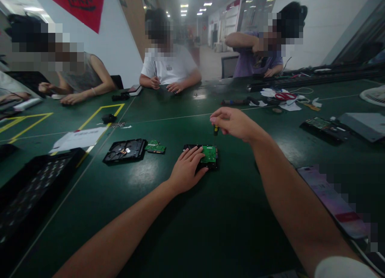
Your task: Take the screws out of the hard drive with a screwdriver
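Hard drive (211, 165): black casing, lies flat on the tabletop (210, 214), green circuit board (209, 154) uppermost and bordered by the dark frame. The 9 o'clock portion is covered; the board shows toward 3 o'clock. Screwdriver (215, 129): small dark handle with yellow marks, thin shaft, held nearly upright at the drive's 1 o'clock edge, shaft downward. Tip too fine to resolve; contact cannot be told.

This looks like an electronics workshop: a screwdriver (215, 131) and hard drive (209, 156) mid-frame, a circuit board (155, 147) left of centre, people (171, 67) around the desk (228, 218) up top.
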Motion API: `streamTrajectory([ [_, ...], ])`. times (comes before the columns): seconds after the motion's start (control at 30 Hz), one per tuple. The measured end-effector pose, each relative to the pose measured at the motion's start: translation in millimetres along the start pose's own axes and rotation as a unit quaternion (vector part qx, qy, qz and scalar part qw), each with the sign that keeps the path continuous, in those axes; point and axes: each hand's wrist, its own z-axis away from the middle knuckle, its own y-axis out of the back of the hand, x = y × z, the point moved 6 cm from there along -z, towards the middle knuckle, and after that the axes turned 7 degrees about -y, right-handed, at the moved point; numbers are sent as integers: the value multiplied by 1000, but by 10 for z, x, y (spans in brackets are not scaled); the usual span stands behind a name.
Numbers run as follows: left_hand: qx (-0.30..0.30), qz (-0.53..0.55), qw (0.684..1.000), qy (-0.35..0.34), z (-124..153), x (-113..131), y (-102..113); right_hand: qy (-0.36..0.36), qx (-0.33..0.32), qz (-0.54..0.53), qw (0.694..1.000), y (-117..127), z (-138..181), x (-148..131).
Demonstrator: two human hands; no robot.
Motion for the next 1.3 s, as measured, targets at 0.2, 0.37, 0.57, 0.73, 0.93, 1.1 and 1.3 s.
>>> streamTrajectory([
  [0.2, 1, 3, 1000, -1, -3, 12, 19, -8, 13, -10, 1000, -27, -17, 27],
  [0.37, -1, 7, 1000, 2, -4, 20, 35, 4, 14, -20, 1000, -35, -4, -35],
  [0.57, -3, 5, 1000, 3, -2, 3, 15, -27, 45, -16, 999, -12, 15, -33],
  [0.73, -4, 8, 1000, 3, -2, 5, 17, -20, 30, -38, 999, -37, -9, -21],
  [0.93, -4, 8, 1000, 6, -6, 19, 34, 8, 40, 1, 999, -4, -38, 7],
  [1.1, -6, 2, 1000, 5, -12, 21, 31, 20, 71, 57, 996, 72, -13, -14],
  [1.3, 0, 5, 1000, -1, -10, 19, 31, -11, 83, 52, 995, 75, -3, 10],
])
